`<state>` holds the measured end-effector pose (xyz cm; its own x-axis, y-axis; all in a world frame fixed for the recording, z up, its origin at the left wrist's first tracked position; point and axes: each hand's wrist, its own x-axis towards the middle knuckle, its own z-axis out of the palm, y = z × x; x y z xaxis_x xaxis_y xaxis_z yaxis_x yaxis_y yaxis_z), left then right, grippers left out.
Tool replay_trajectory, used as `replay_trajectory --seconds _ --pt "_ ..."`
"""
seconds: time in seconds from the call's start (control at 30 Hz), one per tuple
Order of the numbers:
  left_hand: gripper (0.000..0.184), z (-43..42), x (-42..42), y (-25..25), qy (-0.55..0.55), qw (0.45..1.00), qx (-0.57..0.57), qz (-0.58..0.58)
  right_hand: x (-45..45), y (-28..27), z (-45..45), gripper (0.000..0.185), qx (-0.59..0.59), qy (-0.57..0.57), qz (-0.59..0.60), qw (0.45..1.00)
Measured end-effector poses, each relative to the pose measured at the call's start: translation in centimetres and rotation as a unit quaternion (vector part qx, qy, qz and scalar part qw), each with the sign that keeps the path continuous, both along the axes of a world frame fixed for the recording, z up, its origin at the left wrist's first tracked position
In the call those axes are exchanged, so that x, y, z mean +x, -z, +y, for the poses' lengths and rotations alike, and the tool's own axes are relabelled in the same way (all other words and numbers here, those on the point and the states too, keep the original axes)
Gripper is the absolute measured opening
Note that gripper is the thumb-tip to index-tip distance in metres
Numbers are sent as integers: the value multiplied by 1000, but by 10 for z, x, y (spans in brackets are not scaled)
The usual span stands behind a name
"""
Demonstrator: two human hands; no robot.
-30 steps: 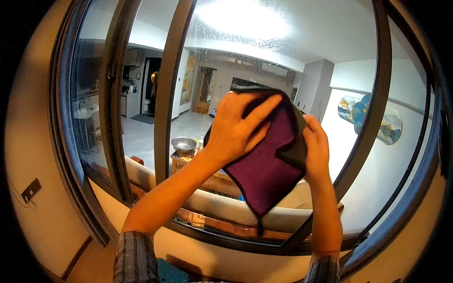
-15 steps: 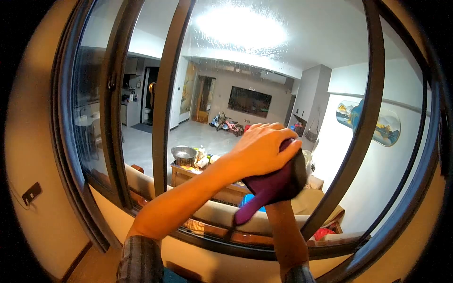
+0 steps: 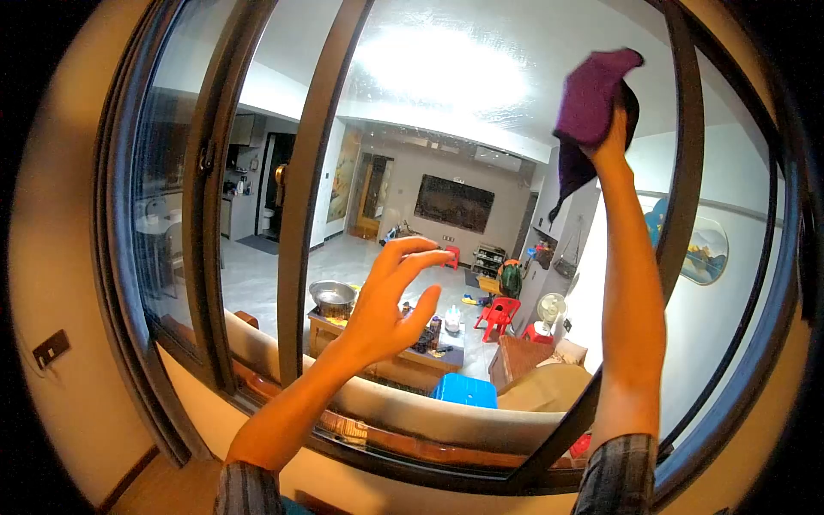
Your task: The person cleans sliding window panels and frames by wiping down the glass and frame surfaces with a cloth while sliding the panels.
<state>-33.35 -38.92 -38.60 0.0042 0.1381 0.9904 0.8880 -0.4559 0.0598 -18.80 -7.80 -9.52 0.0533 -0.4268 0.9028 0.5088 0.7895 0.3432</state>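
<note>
Holding cloth [image 3: 590, 99] near frame edge [image 3: 687, 129], left hand [image 3: 384, 307] apart.

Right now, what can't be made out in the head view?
All in the head view:
- Fingers of the right hand: hidden by the purple cloth.
- Cloth's contact with the window glass: unsettled by one angle.
- Part of the table: behind the left hand.
- Right sleeve: cut by bottom edge.

The cloth [image 3: 590, 99] looks matt and softly woven. Smooth, glossy glass [image 3: 412, 172] sits in dark, satin metal-like frames [image 3: 313, 184]. The basin [image 3: 333, 296] is shiny metal; the blue stool [image 3: 464, 390], smooth plastic.
</note>
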Motion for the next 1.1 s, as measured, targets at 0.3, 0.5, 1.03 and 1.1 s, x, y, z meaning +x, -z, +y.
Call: replay_trajectory --seconds 0.3,0.5,1.03,1.1 --pt "34 -9 -54 47 -30 997 -21 -62 -82 -68 -110 56 239 55 -136 960" --pt "30 6 -72 55 -33 996 44 -66 -101 39 -135 65 47 22 -316 947" --pt "14 -19 -50 112 -46 968 179 -168 -70 400 -168 73 -126 -174 -606 766" --pt "11 -29 -43 124 -60 972 156 -168 -57 445 -166 79 -173 -215 -630 726"
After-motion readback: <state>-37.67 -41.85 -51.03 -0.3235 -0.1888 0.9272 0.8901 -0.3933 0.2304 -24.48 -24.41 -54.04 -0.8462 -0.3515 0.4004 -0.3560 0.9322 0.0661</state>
